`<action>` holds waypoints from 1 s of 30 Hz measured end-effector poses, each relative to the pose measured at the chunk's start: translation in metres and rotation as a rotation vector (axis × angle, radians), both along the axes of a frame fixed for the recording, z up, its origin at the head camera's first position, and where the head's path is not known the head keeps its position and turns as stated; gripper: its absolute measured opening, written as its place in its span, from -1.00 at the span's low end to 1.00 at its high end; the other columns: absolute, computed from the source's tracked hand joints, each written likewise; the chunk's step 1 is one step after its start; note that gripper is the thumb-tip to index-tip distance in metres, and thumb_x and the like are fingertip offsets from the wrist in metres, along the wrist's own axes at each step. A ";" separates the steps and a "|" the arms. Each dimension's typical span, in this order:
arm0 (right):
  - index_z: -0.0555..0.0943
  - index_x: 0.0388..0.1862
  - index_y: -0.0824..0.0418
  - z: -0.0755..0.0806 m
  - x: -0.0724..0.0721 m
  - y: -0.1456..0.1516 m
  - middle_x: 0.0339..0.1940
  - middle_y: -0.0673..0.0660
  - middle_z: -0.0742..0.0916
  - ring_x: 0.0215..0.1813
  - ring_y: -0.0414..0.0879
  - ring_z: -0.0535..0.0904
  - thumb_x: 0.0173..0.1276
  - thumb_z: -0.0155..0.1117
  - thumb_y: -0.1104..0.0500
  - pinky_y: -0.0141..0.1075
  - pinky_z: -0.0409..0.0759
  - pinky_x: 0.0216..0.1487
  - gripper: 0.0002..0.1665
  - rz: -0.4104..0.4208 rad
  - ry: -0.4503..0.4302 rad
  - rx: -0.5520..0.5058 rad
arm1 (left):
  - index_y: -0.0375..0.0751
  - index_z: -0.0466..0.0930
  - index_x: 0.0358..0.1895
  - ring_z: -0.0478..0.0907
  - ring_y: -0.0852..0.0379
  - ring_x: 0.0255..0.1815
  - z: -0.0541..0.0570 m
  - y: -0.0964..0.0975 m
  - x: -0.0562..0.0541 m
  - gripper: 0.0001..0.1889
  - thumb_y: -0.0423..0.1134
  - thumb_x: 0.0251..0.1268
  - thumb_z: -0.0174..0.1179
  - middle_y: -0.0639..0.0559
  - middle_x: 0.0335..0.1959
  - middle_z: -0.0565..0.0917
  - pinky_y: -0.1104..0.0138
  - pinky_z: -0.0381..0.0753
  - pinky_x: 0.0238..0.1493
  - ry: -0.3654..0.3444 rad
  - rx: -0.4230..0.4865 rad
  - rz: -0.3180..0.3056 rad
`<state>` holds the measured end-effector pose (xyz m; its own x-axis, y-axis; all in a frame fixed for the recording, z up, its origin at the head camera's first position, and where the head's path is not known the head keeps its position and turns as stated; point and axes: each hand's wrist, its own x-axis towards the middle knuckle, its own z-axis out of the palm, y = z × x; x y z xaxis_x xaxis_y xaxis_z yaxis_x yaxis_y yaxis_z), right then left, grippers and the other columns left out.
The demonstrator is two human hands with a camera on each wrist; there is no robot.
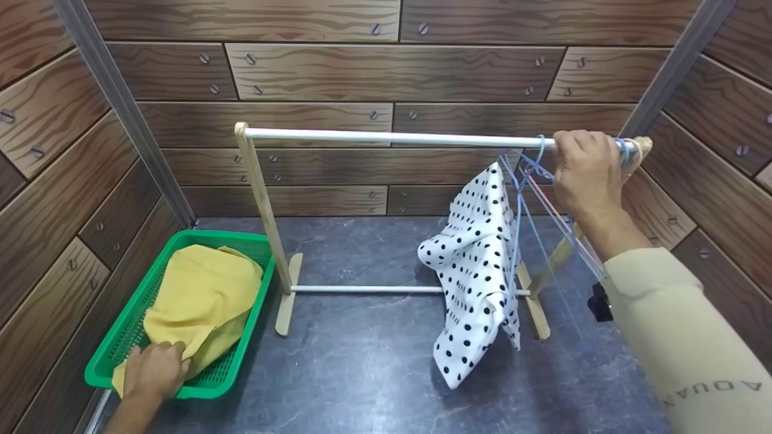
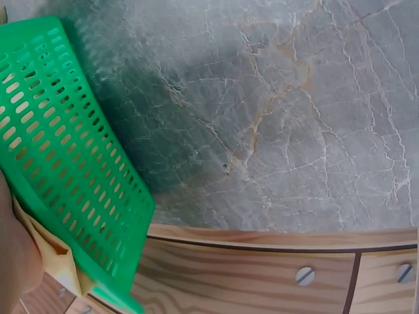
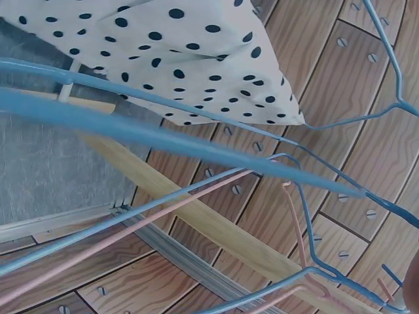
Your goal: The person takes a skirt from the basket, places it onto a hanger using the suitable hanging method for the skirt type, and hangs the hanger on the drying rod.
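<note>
My left hand (image 1: 154,369) grips the near corner of a yellow cloth (image 1: 208,283) lying bunched in a green basket (image 1: 250,238). In the left wrist view, a cloth fold pokes out beside that hand (image 2: 16,255). My right hand (image 1: 588,172) is curled over the white rod (image 1: 386,138) of a wooden rack, near its right end. Blue wire hangers (image 3: 314,157) and a pink hanger (image 3: 157,216) hang around it. A white cloth with black dots (image 1: 476,265) drapes from a blue hanger just left of the right hand. The right palm and fingertips are hidden.
Wooden posts (image 1: 262,205) hold up the rack on flat feet (image 1: 289,298), with a lower white bar (image 1: 362,289) between them. The grey marbled floor (image 1: 356,361) meets wood-patterned walls (image 1: 386,72) on several sides. The basket stands close to the left wall.
</note>
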<state>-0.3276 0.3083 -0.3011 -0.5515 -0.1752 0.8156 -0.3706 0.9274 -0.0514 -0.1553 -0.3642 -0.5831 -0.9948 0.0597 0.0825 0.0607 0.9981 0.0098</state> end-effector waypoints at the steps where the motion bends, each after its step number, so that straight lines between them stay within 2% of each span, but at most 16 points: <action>1: 0.51 -0.15 0.35 -0.001 0.000 0.000 -0.15 0.32 0.65 -0.02 0.33 0.46 0.54 0.01 0.13 0.10 0.31 0.19 -0.73 -0.007 -0.004 0.004 | -0.17 0.55 -0.46 0.54 -0.11 -0.54 0.000 0.000 0.001 -0.79 -0.16 0.17 0.34 -0.03 -0.61 0.51 0.01 0.35 -0.42 -0.021 0.004 0.003; 4: 0.50 -0.14 0.35 -0.002 -0.001 0.001 -0.14 0.32 0.64 0.02 0.33 0.45 0.55 -0.01 0.13 0.09 0.28 0.24 -0.72 -0.024 -0.014 0.003 | -0.17 0.54 -0.45 0.55 -0.10 -0.53 0.000 0.001 0.000 -0.79 -0.15 0.20 0.33 -0.03 -0.60 0.52 0.02 0.34 -0.41 -0.048 0.003 -0.002; 11: 0.47 -0.26 0.35 0.003 0.004 0.002 -0.28 0.31 0.61 -0.09 0.31 0.52 0.53 0.01 0.15 0.06 0.39 0.17 -0.73 -0.019 0.019 0.070 | -0.19 0.48 -0.47 0.54 -0.10 -0.57 0.004 0.003 -0.002 -0.70 -0.09 0.15 0.38 -0.05 -0.63 0.51 0.03 0.34 -0.46 0.082 -0.057 -0.067; 17: 0.48 -0.26 0.36 0.010 0.007 0.001 -0.27 0.32 0.65 -0.06 0.33 0.58 0.53 0.05 0.05 0.03 0.42 0.28 -0.65 -0.005 -0.018 0.123 | -0.21 0.45 -0.50 0.51 -0.10 -0.60 0.007 0.002 -0.001 -0.67 -0.10 0.14 0.39 -0.05 -0.66 0.47 0.02 0.35 -0.47 0.094 -0.074 -0.059; 19: 0.49 -0.26 0.37 0.010 0.007 0.000 -0.26 0.34 0.66 -0.05 0.34 0.58 0.51 0.05 0.04 0.03 0.41 0.29 -0.63 -0.005 -0.022 0.122 | -0.22 0.45 -0.50 0.50 -0.10 -0.62 0.007 0.002 -0.001 -0.67 -0.10 0.13 0.39 -0.06 -0.66 0.47 0.02 0.34 -0.47 0.119 -0.078 -0.059; 22: 0.49 -0.27 0.38 0.009 0.007 -0.002 -0.25 0.35 0.68 -0.06 0.35 0.59 0.47 0.08 0.03 0.02 0.41 0.29 -0.62 -0.011 -0.025 0.112 | -0.22 0.44 -0.49 0.45 -0.08 -0.66 0.008 0.005 -0.001 -0.67 -0.13 0.12 0.40 -0.05 -0.68 0.44 0.07 0.30 -0.52 0.200 -0.075 -0.067; 30: 0.48 -0.26 0.39 0.011 0.009 -0.006 -0.19 0.36 0.69 0.04 0.33 0.58 0.49 0.05 0.06 0.06 0.36 0.36 -0.64 -0.032 -0.084 0.090 | -0.26 0.43 -0.56 0.41 -0.10 -0.69 0.015 0.016 -0.008 -0.72 -0.21 0.10 0.33 -0.08 -0.76 0.40 0.09 0.23 -0.54 0.503 -0.028 -0.105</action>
<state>-0.3184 0.3027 -0.2904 -0.6239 -0.2274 0.7477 -0.3390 0.9408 0.0032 -0.1633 -0.3478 -0.5677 -0.8207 0.1664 0.5466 0.1510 0.9858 -0.0734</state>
